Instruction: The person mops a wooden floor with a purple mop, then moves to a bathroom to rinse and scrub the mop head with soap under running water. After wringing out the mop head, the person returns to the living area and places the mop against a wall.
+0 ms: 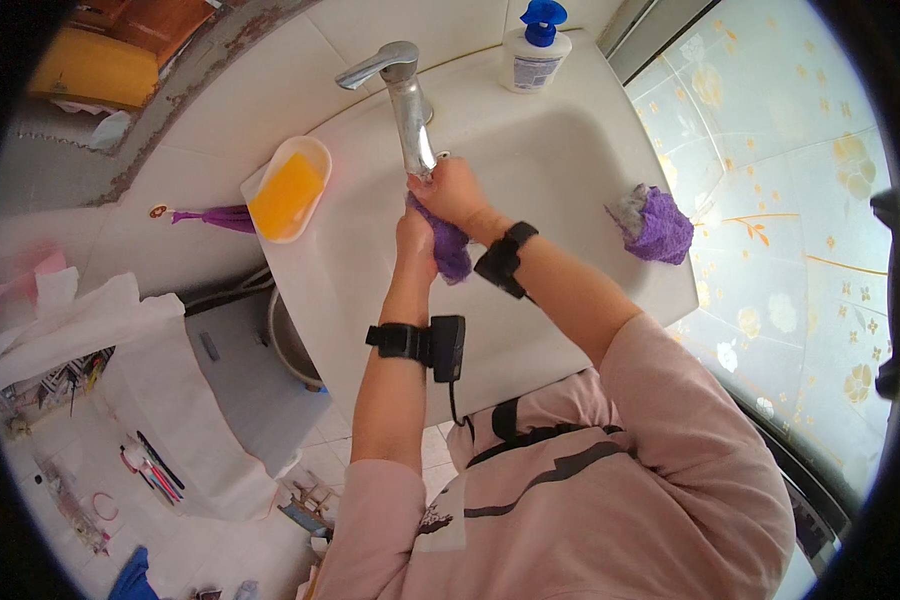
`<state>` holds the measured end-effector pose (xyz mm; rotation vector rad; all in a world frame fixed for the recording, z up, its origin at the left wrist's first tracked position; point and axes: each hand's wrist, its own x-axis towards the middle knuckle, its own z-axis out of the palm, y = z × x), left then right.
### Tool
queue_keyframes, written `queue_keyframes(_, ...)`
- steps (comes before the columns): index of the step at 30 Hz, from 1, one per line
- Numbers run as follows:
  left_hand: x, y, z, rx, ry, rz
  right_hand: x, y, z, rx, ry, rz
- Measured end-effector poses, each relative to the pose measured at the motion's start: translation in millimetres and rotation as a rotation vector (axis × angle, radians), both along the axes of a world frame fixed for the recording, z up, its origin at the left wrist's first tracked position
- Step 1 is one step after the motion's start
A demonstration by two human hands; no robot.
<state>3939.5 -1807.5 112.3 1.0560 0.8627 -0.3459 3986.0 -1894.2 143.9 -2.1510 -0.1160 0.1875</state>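
Under the spout of a chrome single-lever faucet [411, 127], both hands are bunched around a wet-looking purple cloth [451, 255]. My right hand [454, 191] is uppermost, its fingers curled at the cloth's upper end just by the spout's mouth. Below and to the left, my left hand [415, 238] grips the same cloth, part of which hangs down beside the wrist. The fingers of the left hand are mostly hidden. Whether water is running I cannot tell. All this is over the basin of a white ceramic sink [562, 172].
A second purple-and-grey cloth [658, 229] lies on the right rim. On the left corner, a white soap dish [322, 161] holds a yellow-orange block [289, 196]. A pump bottle [536, 64] with a blue top stands at the back. A metal basin [289, 337] sits below left.
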Motion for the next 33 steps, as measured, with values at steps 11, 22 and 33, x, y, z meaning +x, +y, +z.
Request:
queue_keyframes(11,-10.7,25.8,52.3,-0.249,-0.454,0.074,-13.8,-28.5,-2.4,0.102,-0.404,0.094)
queue_keyframes(22,-9.6,36.6,34.3,0.382,-0.469,0.338,-11.5,-36.6,-0.8,0.256,0.147,0.136)
queue_keyframes(33,14.8,9.6,9.8,-0.566,-0.176,0.014,-38.7,-11.7,11.8,0.726,0.18,0.046)
